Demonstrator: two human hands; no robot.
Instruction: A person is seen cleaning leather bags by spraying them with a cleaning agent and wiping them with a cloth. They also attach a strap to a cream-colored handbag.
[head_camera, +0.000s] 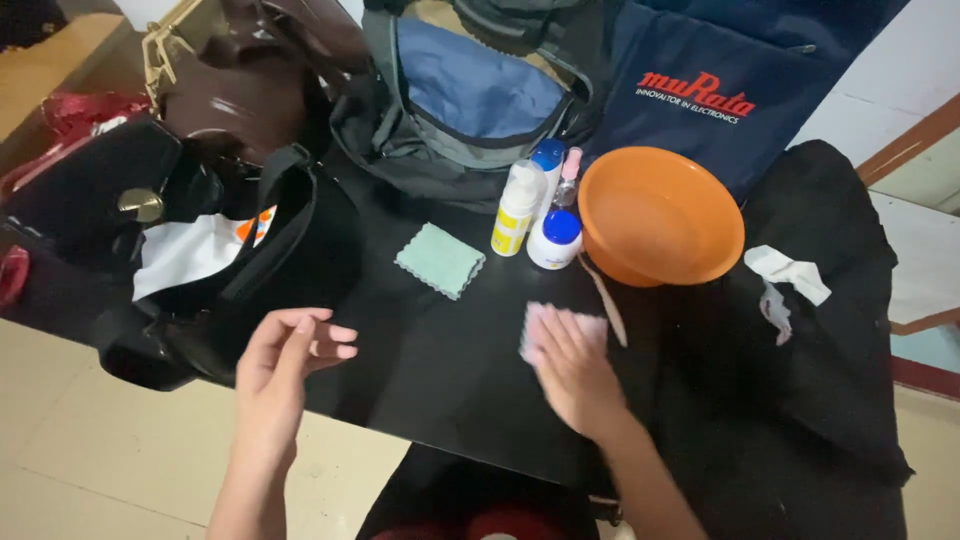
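Observation:
My right hand (577, 372) lies flat, fingers spread, on a small pale pink cloth (592, 325) on the black table (440, 350). My left hand (285, 362) hovers open over the table's near left edge, beside a black bag (270, 270), holding nothing. Behind the pink cloth stand a white bottle with a yellow label (517, 210), a squat white jar with a blue lid (556, 238) and an orange bowl (660, 215). A folded light green cloth (440, 260) lies between the hands, farther back.
A grey and blue bag (460, 100), a dark brown glossy bag (240, 90) and a navy tote bag (720, 80) crowd the back. Black fabric (820, 350) with crumpled white tissue (785, 272) covers the right side. A thin wooden stick (608, 305) lies by the bowl.

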